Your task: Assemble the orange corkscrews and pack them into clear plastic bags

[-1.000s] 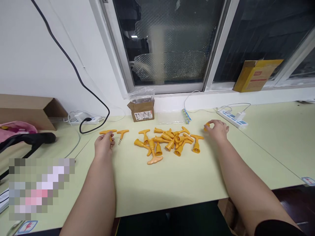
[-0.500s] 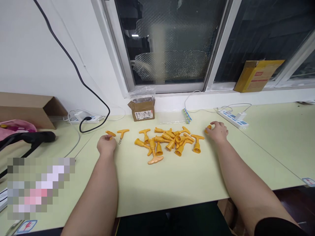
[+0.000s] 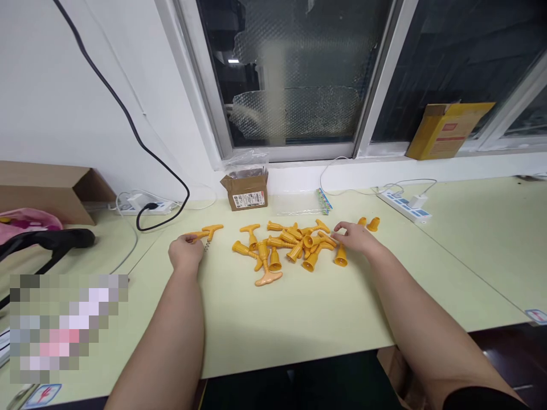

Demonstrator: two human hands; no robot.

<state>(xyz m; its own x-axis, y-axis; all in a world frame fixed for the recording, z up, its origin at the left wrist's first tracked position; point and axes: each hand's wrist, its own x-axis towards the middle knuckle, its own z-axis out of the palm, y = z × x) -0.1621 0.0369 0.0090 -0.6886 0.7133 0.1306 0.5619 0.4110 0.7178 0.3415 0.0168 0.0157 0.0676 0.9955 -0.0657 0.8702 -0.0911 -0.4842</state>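
Note:
My left hand (image 3: 186,250) is closed on a yellow corkscrew handle (image 3: 197,234), its lower end hidden by the fingers. Touching or just beside that handle lies another T-shaped corkscrew (image 3: 212,230) with its metal spiral bare. My right hand (image 3: 354,236) reaches over a corkscrew with a bell-shaped base (image 3: 341,257), fingers apart and covering its handle. To its left is a pile of yellow corkscrews (image 3: 294,242), several with bells on. Behind the right hand two loose yellow bells, one partly covered (image 3: 362,221) and one in full view (image 3: 374,224), stand upright.
A small cardboard box (image 3: 247,191) and a clear plastic tray (image 3: 294,204) sit by the wall. Power strips lie at the left (image 3: 160,208) and right (image 3: 404,206). A black strap (image 3: 64,239) and a larger carton (image 3: 38,191) occupy the left end of the table (image 3: 316,324).
My right hand has let go of a yellow bell and moved left to the nearby corkscrew. My left hand has brought its handle slightly right, toward the bare-spiral corkscrew.

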